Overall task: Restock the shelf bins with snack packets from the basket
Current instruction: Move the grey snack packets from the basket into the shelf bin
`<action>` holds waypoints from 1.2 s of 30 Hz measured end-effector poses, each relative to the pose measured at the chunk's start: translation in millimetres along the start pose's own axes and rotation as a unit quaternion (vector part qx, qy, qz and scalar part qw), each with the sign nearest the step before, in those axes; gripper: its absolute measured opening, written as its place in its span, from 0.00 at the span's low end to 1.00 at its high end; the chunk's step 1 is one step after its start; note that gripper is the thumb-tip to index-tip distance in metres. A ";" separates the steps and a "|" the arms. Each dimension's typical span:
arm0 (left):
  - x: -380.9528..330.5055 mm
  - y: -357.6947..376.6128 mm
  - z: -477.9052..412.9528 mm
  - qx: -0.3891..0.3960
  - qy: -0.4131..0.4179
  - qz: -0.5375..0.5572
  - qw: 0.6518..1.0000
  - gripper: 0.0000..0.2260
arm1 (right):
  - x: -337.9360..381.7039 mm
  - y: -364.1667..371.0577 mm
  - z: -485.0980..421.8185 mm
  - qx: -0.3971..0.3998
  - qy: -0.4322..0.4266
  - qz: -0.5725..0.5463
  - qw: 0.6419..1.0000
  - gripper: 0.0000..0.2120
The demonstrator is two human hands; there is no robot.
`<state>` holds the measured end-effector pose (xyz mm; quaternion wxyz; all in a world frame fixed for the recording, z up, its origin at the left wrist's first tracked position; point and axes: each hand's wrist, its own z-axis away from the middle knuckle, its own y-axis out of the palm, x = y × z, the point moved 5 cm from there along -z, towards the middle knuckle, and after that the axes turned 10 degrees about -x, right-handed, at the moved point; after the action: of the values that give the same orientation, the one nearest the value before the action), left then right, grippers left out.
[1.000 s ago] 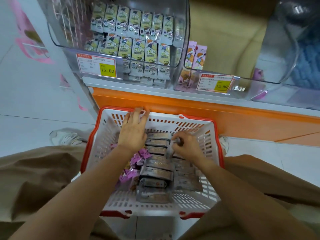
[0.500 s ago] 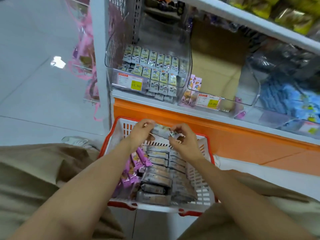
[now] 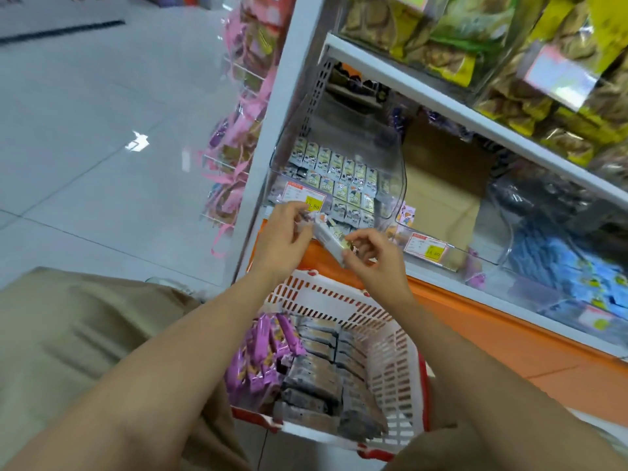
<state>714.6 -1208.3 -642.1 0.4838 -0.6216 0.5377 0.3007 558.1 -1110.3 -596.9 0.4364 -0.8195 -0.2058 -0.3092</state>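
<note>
Looking past pink ribbon bags (image 3: 222, 185) hanging beside the shelf (image 3: 441, 98), I see the left hand (image 3: 285, 237) and right hand (image 3: 375, 261) pinching opposite ends of held snack packets (image 3: 328, 236), just before the clear bin (image 3: 339, 175). The left hand partly covers its price tag (image 3: 303, 195). Held count unclear, print blurred. The bin holds upright packets; the basket (image 3: 385, 338) holds purple packets (image 3: 261, 355) and grey packets (image 3: 316, 375).

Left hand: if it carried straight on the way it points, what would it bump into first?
Most likely the price label on the front of the clear bin, just beyond the left hand; depth is unclear.
</note>
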 end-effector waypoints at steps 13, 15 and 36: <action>25.0 -18.3 -26.8 -0.001 0.182 -0.285 0.941 0.38 | 37.0 40.1 -120.9 -0.043 0.066 0.037 0.996 0.07; 30.5 -17.2 -28.9 -0.002 0.186 -0.281 0.941 0.37 | 34.8 53.5 -136.1 -0.041 0.064 0.070 0.995 0.06; 47.9 -6.8 -35.7 -0.019 0.228 -0.283 0.931 0.42 | 12.8 107.9 -172.7 0.092 0.131 0.186 0.969 0.09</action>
<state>727.5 -1259.6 -670.5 0.4016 -0.8087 0.4297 0.0116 576.4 -1312.7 -577.6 0.5825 -0.7523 -0.0183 -0.3072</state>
